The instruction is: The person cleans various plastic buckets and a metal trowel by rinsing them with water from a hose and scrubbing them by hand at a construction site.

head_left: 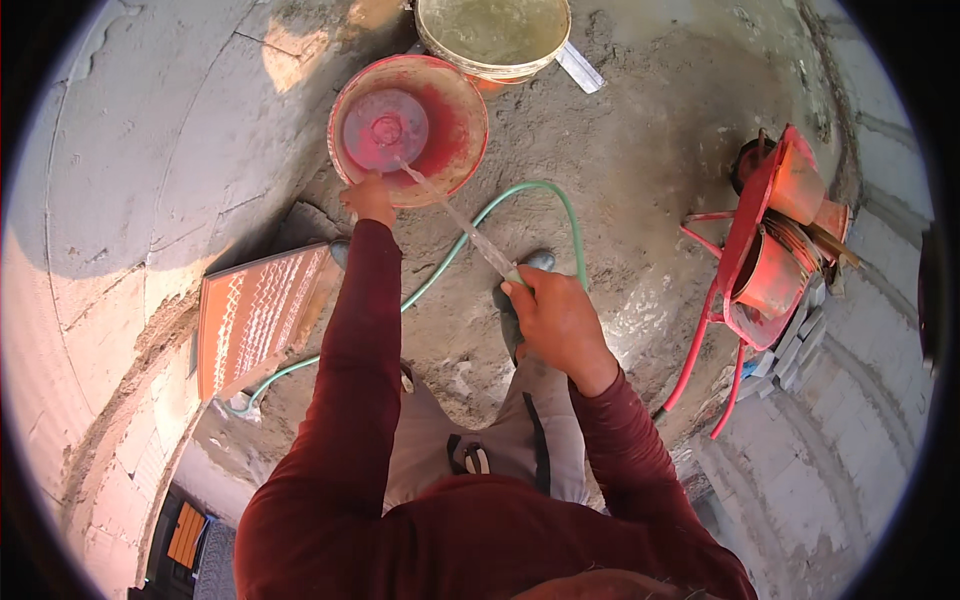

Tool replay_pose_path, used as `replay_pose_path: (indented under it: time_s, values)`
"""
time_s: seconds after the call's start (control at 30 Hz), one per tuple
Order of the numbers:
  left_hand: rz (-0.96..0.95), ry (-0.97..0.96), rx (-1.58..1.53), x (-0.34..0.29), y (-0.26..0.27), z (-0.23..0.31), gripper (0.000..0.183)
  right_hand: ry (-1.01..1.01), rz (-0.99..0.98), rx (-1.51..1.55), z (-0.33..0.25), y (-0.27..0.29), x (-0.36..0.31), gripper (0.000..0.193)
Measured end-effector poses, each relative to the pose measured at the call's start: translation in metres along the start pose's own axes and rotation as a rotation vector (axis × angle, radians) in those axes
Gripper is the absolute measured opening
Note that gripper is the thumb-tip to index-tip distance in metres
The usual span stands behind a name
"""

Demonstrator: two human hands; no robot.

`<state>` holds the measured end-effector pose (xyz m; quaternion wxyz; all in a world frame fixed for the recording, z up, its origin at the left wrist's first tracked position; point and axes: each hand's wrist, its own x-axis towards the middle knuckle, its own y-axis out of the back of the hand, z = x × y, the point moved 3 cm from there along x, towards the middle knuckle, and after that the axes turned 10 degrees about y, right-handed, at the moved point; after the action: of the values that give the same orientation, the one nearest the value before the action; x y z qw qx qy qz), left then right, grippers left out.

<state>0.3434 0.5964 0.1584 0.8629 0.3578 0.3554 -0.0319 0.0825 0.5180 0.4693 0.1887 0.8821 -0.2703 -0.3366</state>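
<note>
A red bucket [458,118] stands tilted toward me, with some water in its bottom and a dirty, pale-stained inner wall. My left hand [370,201] is closed on its near rim. In my right hand [560,325] is the end of a green garden hose [579,232], gripped with the thumb near its mouth. A stream of water [450,208] shoots from the hose to the upper left and lands inside the bucket. Behind my right hand the hose loops over the ground and runs off to the left.
Beyond the red bucket sits a larger pale tub [495,35] of murky water, a metal strip [580,68] beside it. A red wheelbarrow [745,235] holding orange buckets [772,275] is at the right. An orange-brown ridged panel [262,318] leans at the left wall [130,160].
</note>
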Motion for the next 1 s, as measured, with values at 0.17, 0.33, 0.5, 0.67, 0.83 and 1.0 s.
replay_pose_path:
  time_s: [0.17,0.33,0.5,0.67,0.83,1.0]
  values:
    - [-0.07,-0.728,-0.008,-0.082,-0.013,0.047,0.038,0.042,0.138,-0.015,0.015,-0.056,0.048,0.027]
    - [-0.926,0.516,-0.395,-0.029,-0.019,0.044,0.021,0.012,0.167,0.252,-0.01,-0.108,0.093,0.028]
    - [-1.115,0.249,-0.155,-0.06,0.03,0.052,0.033,-0.418,0.217,1.244,0.009,-0.14,0.155,0.024]
    - [-1.0,-0.056,-0.111,-0.094,0.097,0.012,0.047,-0.421,0.203,1.556,0.016,-0.173,0.222,0.026]
    - [-0.677,-0.191,0.041,-0.081,0.143,0.044,0.04,0.041,0.371,0.672,0.048,-0.183,0.238,0.033]
    - [-0.617,-0.546,0.681,-0.114,0.165,0.089,0.036,0.403,0.093,-0.522,0.086,-0.238,0.205,0.033]
